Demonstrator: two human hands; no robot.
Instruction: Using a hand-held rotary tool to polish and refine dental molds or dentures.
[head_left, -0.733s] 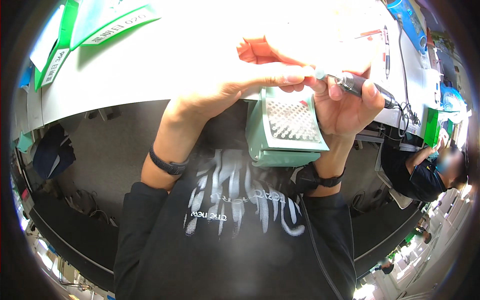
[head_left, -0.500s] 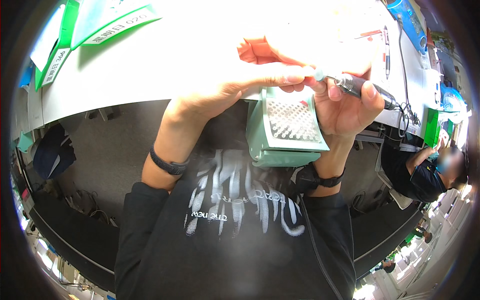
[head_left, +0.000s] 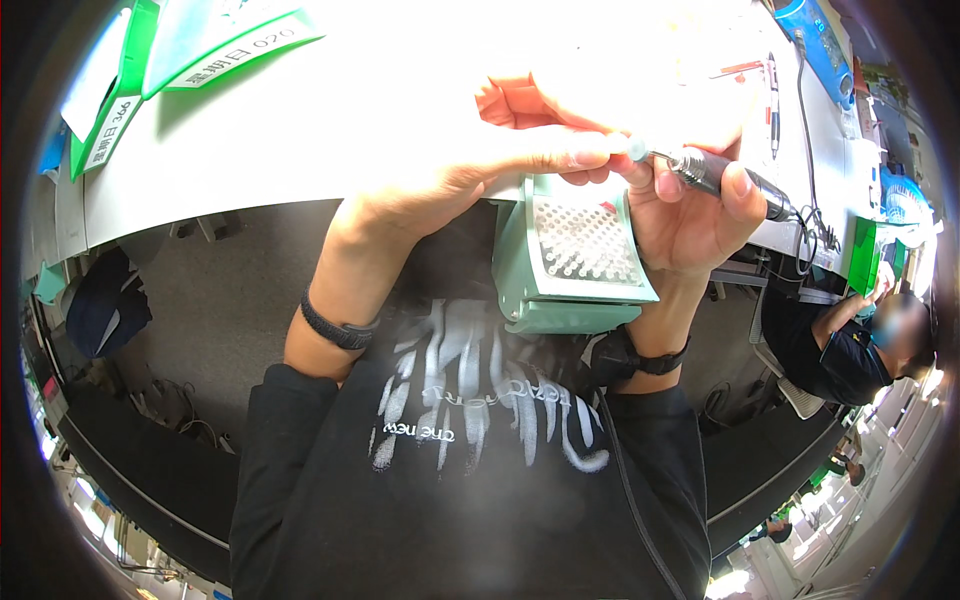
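Observation:
Gripped in my right hand (head_left: 695,215) is a dark handheld rotary tool (head_left: 715,172) with a ribbed metal collar and a thin metal shank. A small pale bluish rounded piece (head_left: 638,149) sits at the tip of that shank. My left hand (head_left: 500,145) has its thumb and forefinger pinched together against the pale piece; whatever lies between them is too small and washed out to make out. Just below both hands stands a pale green box (head_left: 570,317), its sloping top a light panel (head_left: 585,243) dotted with rows of small round shapes.
Green holders (head_left: 120,100) stand at the table's far left. To the right lie a pen (head_left: 773,105), a black cable (head_left: 803,150) and a blue device (head_left: 815,45). A blue fan (head_left: 905,200) and a seated person (head_left: 850,340) are farther right. Glare bleaches the white tabletop (head_left: 250,150).
The rotary tool and my right fingers have shifted very slightly. Otherwise both hands, the pale piece and the green box keep their places.

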